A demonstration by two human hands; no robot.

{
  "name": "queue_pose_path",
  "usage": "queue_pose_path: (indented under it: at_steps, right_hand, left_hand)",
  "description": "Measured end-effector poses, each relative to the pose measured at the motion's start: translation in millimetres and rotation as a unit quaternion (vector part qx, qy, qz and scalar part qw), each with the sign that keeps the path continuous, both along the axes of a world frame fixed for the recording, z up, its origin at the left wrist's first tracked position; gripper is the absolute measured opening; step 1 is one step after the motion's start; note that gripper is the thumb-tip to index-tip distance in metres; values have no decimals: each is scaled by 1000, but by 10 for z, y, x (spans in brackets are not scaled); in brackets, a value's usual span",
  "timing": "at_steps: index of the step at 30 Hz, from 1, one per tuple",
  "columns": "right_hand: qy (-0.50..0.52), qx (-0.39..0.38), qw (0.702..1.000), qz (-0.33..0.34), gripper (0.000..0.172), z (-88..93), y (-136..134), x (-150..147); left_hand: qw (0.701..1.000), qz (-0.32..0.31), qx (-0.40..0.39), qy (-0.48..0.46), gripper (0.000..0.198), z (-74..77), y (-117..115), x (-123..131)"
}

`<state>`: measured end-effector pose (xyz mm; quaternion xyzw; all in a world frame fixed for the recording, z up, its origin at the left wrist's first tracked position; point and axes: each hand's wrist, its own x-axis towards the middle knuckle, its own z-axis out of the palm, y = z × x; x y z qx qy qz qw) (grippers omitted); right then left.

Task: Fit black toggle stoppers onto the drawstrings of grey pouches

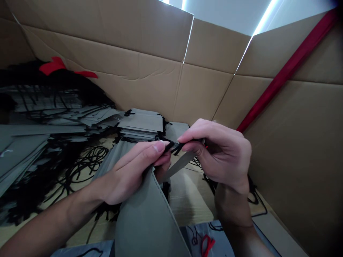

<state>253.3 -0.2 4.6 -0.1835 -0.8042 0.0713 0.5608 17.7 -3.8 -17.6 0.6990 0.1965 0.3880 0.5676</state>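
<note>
A grey stitched panel, perhaps a flat pouch, hangs bent below my left hand. That hand is closed, pinching a short black cord at the panel's upper edge between thumb and fingers. My right hand is closed too, its thumb and forefinger on the cord close to the left fingertips. A narrow grey strip runs between the two hands. Something small and red shows at the right fingers, too hidden to name.
Behind my hands stands a stack of grey panels with black cord ends. A big heap of similar panels fills the left, red cloth on top. Loose black cords lie nearby. Cardboard walls enclose the table; a red band slants rightward.
</note>
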Motion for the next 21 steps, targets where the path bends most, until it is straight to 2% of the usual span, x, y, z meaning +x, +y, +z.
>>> queue_pose_path:
  at_steps: [11, 21]
  right_hand:
    - [-7, -25, 1000, -2, 7, 9, 2, -19]
    - [-11, -21, 1000, -5, 7, 14, -13, -13]
  left_hand:
    - [999, -27, 15, 10, 60, -27, 34, -35]
    - [1000, -30, 1, 8, 60, -46, 18, -25]
